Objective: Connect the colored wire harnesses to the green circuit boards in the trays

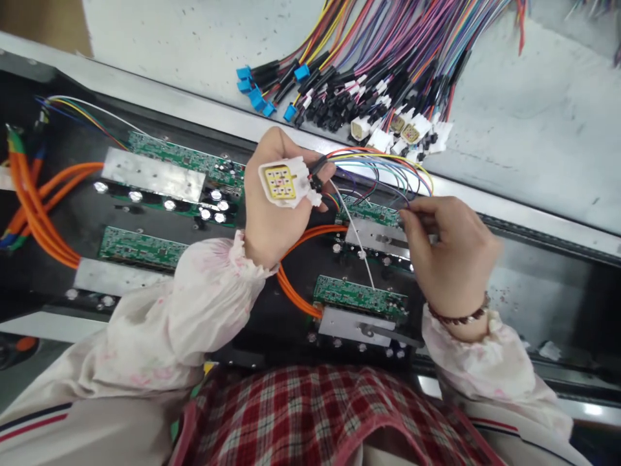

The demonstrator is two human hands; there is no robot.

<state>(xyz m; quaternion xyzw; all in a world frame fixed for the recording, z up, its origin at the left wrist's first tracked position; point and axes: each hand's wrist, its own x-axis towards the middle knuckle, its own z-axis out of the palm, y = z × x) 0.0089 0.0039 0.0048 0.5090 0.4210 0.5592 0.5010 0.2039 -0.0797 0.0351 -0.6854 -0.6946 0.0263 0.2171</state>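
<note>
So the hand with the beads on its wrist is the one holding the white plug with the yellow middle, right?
Not quite. The head view shows the left hand holding the white plug with the yellow middle. The beads are on the right hand, which pinches thin coloured wires.

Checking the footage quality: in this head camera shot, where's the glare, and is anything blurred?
In the head view, the metal plate shines with glare, the right hand looks slightly soft, perhaps from motion, and the white connector looks fairly sharp.
</note>
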